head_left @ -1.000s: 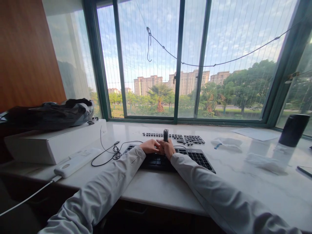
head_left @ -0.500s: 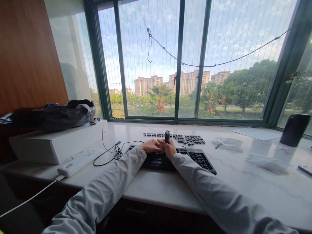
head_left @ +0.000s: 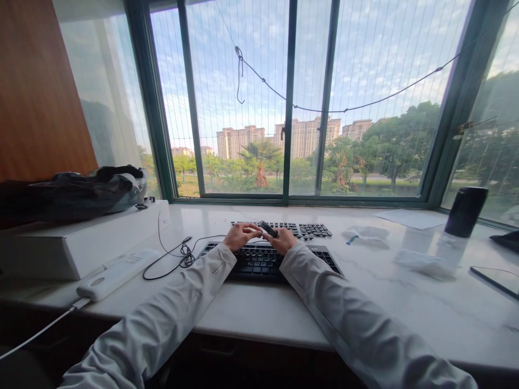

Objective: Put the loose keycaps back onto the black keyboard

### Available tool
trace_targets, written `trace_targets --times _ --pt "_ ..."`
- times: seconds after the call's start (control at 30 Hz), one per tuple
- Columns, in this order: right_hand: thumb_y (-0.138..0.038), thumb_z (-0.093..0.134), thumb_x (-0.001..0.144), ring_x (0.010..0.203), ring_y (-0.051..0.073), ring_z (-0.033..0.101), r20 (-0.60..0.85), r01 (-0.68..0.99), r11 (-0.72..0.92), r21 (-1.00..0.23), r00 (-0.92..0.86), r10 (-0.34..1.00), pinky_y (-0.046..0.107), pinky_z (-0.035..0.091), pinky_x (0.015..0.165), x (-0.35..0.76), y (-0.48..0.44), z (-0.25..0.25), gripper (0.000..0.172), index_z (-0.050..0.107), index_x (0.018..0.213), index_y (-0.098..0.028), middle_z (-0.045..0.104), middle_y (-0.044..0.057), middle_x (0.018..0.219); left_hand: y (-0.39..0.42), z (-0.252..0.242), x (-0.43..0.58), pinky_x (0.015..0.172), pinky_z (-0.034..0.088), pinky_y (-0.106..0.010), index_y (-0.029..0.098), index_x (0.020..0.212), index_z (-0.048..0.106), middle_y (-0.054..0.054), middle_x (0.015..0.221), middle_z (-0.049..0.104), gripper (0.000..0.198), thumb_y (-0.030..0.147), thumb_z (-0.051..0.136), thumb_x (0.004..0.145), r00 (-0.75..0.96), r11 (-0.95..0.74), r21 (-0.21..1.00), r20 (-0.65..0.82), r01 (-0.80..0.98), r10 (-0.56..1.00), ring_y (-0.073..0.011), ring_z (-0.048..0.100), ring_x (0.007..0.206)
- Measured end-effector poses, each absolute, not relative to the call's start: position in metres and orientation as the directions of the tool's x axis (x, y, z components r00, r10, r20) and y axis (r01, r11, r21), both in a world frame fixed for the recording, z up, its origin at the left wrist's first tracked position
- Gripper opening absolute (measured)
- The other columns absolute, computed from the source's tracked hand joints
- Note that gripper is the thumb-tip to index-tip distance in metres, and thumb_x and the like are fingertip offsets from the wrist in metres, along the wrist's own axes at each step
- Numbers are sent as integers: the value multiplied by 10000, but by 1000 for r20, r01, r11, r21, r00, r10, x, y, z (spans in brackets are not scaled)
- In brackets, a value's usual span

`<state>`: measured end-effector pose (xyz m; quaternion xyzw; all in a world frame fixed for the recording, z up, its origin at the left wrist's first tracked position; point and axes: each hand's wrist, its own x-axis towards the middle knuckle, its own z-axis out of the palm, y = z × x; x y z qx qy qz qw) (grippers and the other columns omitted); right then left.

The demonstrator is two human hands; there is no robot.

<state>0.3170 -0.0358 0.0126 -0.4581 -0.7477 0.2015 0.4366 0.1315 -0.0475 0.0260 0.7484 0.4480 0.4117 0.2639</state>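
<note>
My right hand [head_left: 283, 241] is closed around a small black hand tool [head_left: 268, 229], which tilts with its upper end to the left; its exact kind is not clear. My left hand [head_left: 240, 236] has thumb and fingers pinched together close to the right fingertips. A tiny dark piece shows at the pinch, too small to name. Both hands are over the back part of a black keyboard [head_left: 259, 265]. Keys are visible in its middle, while the right section [head_left: 324, 258] shows a grid of sockets. Behind the hands, loose black keycaps [head_left: 315, 230] lie in rows on the white tabletop.
A coiled black cable [head_left: 186, 256] lies left of the keyboard. Farther left are a white power strip [head_left: 115, 274] and a white box [head_left: 85, 243] with a dark bag [head_left: 77, 192] on top. Clear plastic bags [head_left: 424, 263] and a black cylinder [head_left: 466, 212] stand to the right.
My hands have lifted from the keyboard's middle, uncovering its keys. The black tool has tipped from upright to leaning left. The view has turned slightly right.
</note>
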Motion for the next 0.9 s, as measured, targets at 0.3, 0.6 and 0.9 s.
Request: trace_targets --times 0.3,0.6,0.9 --pt "-362 604 720 576 154 523 523 575 545 -610 -224 822 240 289 517 317 -26 2 175 699 661 -228 608 15 573 -48 24 134 742 475 -264 164 953 710 -64 889 717 403 486 626 726 291 -573 603 504 555 813 -199 651 843" --pt "-436 465 830 764 179 595 450 690 498 -524 -273 851 236 367 641 317 -40 15 296 701 826 -257 680 21 790 -54 27 135 670 451 -235 244 852 730 -7 842 722 332 522 656 687 219 -547 381 635 745 741 -165 639 738" --pt "-576 258 878 889 217 608 396 877 315 -364 -161 904 300 401 765 324 -56 32 519 684 919 -281 680 36 946 -62 31 132 712 444 -245 303 906 709 40 930 711 239 436 658 714 112 -416 287 694 863 711 -165 634 832"
